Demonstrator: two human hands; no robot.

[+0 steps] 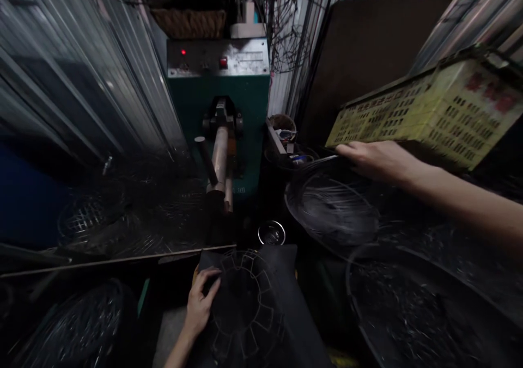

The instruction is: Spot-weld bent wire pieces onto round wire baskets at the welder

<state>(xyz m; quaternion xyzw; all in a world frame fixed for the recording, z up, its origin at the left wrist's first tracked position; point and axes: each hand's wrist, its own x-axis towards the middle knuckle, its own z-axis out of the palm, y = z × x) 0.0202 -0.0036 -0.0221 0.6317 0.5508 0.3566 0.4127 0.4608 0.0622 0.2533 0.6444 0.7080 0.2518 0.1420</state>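
Low in the middle, a round wire frame (263, 290) with looped wire edges lies on dark material over my lap. My left hand (200, 300) is at its left edge, thumb and fingers curled around the wire there. My right hand (368, 155) reaches out to the far right, above the back rim of a round tub holding thin wire rings (333, 204). Its fingers are closed; a thin pale line runs left from the fingertips, too blurred to name. Ahead stands a green machine (253, 101) with a lit red lamp and a jutting metal arm (219, 153).
A yellow plastic crate (433, 112) sits tilted behind my right arm. At lower right is a large tub (352, 281) of small metal pieces. A small shiny bowl (272, 233) stands before the machine. Wire parts lie on the left bench (151, 215). Corrugated metal (102, 68) lines the wall.
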